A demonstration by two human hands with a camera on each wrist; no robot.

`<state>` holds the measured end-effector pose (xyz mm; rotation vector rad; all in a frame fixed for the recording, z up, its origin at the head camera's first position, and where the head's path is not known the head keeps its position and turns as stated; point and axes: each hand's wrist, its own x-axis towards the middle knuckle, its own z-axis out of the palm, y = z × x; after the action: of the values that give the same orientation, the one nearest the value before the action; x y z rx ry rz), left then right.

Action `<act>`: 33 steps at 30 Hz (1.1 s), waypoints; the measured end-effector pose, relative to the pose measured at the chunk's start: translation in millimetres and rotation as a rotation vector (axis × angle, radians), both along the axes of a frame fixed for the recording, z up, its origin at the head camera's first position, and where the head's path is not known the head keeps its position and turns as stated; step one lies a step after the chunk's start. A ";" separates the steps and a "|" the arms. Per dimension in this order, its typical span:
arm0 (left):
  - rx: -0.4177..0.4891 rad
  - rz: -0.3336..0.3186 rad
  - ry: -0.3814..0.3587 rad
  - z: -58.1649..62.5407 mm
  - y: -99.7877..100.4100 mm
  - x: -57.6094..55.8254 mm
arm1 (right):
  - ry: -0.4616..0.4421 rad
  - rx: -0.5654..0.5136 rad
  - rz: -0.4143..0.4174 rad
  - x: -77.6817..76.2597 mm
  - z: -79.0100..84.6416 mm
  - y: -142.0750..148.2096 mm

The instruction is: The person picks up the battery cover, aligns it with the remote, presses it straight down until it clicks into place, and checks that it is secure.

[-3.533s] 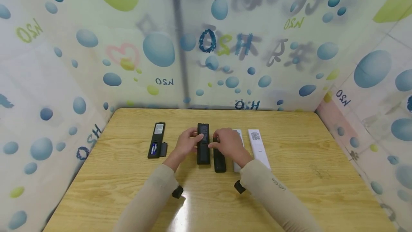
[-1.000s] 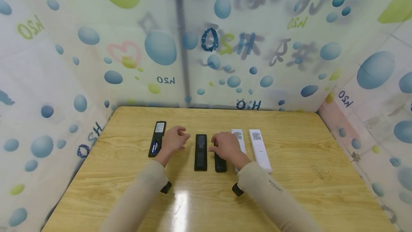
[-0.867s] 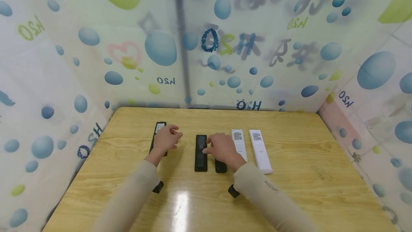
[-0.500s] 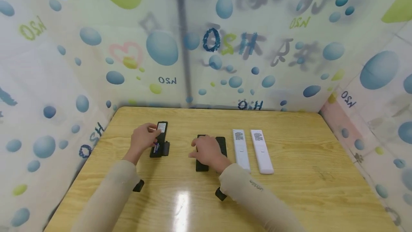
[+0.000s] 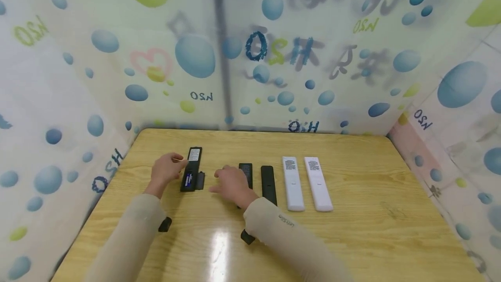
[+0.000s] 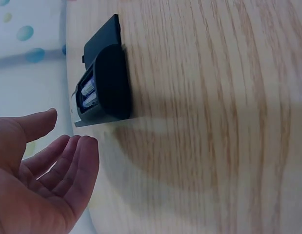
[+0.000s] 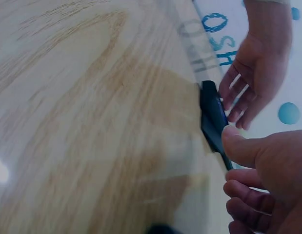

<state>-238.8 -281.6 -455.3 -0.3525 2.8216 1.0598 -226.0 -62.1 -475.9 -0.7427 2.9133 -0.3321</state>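
Note:
At the left of the table lies a black remote control (image 5: 194, 166), back up, its battery compartment uncovered. Batteries (image 6: 88, 93) show inside it, and the loose battery cover (image 5: 200, 181) lies against its right side. My left hand (image 5: 166, 170) hovers just left of this remote, fingers loosely bent with a gap to the thumb (image 6: 38, 124). Over the table right of the cover is my right hand (image 5: 232, 185), thumb and fingers apart and nothing between them. It partly hides a second black remote (image 5: 245, 169) lying behind it.
Farther right, a third black remote (image 5: 268, 184) and two white remotes (image 5: 293, 186) lie back up in a row on the wooden table (image 5: 372, 212). A patterned wall (image 5: 336, 95) stands along the table's back edge.
My left hand has let go of the second black remote, now lying on the table, and moved left to the uncovered one. My right hand has left the third black remote and moved left too.

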 end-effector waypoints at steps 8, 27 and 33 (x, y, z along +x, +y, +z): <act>-0.053 0.000 -0.008 -10.4 4.1 -7.3 | 0.004 0.010 -0.028 -6.2 -10.5 -27.9; -0.126 0.112 -0.113 -11.5 24.8 -18.0 | -0.010 0.099 -0.070 -12.6 -15.1 -46.2; -0.098 0.116 -0.135 -9.5 24.5 -18.2 | -0.026 0.060 -0.060 -11.6 -8.1 -47.2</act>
<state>-257.0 -257.0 -464.8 -0.5802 2.7666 0.8826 -237.6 -109.3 -484.0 -0.6384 2.9119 -0.2569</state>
